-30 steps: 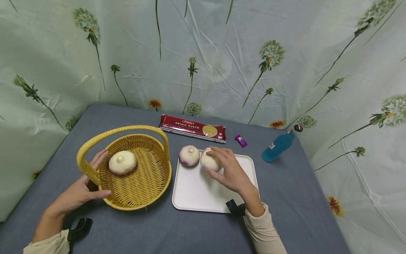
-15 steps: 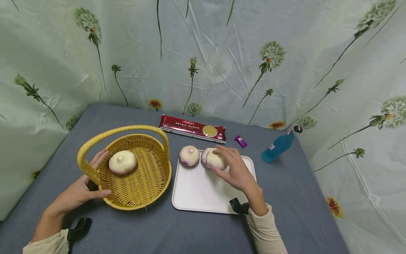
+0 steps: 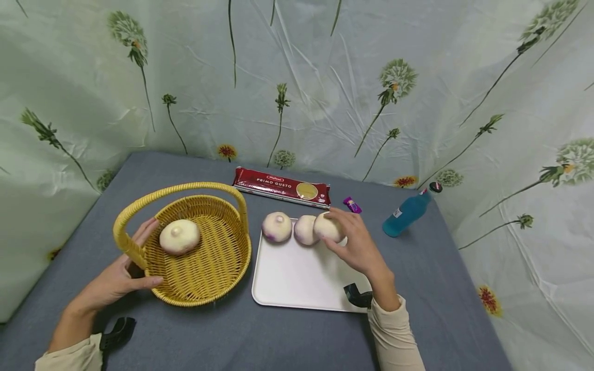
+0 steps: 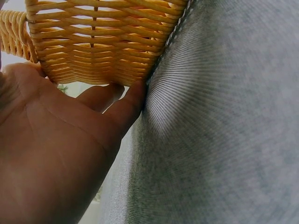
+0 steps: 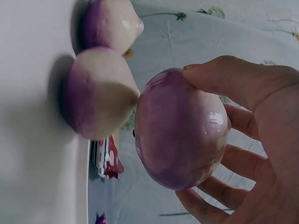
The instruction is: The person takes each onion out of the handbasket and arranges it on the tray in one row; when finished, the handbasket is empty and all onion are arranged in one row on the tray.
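Observation:
In the head view my left hand (image 3: 109, 283) holds the left side of a yellow wicker basket (image 3: 209, 281), thumb at the rim and fingers along the outside. The left wrist view shows its fingertips at the woven wall's base. One white turnip (image 3: 179, 237) sits inside the basket. My right hand (image 3: 359, 250) grips another turnip (image 5: 180, 135), purple and white, raised over the white tray (image 3: 297, 288). Two more turnips, one at the tray's back left corner (image 3: 277, 227) and one beside it (image 3: 305, 230), stand to the left of the held one.
Behind the tray lies a red packet (image 3: 282, 187) marked Primo Gusto. A small purple wrapped sweet (image 3: 352, 205) is to its right. The blue bottle (image 3: 407, 214) stands on the grey tablecloth (image 3: 223, 335) at right. A flowered curtain (image 3: 325, 103) hangs behind the table.
My right hand has moved to the right with its turnip. The turnip behind it has come into view, and a gap shows between hand and that turnip. The left hand and basket stay put.

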A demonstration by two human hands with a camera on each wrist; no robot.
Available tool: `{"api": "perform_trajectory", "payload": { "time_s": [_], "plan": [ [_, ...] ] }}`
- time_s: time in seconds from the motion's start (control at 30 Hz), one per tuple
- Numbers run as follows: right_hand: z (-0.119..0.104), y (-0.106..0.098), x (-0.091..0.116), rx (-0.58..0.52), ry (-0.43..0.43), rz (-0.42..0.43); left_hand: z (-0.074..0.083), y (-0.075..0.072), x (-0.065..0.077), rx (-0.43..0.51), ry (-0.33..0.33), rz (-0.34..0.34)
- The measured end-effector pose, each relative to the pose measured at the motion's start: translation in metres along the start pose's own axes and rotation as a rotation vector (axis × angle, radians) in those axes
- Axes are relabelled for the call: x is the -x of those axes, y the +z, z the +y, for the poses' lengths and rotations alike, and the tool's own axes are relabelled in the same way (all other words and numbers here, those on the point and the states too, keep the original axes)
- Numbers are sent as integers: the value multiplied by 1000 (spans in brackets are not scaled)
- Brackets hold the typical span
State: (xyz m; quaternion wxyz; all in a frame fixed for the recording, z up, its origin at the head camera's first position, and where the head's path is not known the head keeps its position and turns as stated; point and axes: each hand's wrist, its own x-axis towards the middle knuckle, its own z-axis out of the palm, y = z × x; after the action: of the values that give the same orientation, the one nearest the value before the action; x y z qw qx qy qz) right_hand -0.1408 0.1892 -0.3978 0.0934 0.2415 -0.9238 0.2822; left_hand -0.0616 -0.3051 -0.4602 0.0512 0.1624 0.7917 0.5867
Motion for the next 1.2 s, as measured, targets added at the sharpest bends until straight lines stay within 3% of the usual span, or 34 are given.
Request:
{"api": "perform_trajectory", "payload": {
  "time_s": [0.37,0.73,1.2],
  "plan": [
    [10,-5,2,17,78,-13,1,1,0,16,-3,-4],
    [20,-3,1,37,92,-22,-1,0,1,36,-10,-26],
    [25,0,2,84,133,-81,2,2,1,-3,-18,-18]
  ]
}}
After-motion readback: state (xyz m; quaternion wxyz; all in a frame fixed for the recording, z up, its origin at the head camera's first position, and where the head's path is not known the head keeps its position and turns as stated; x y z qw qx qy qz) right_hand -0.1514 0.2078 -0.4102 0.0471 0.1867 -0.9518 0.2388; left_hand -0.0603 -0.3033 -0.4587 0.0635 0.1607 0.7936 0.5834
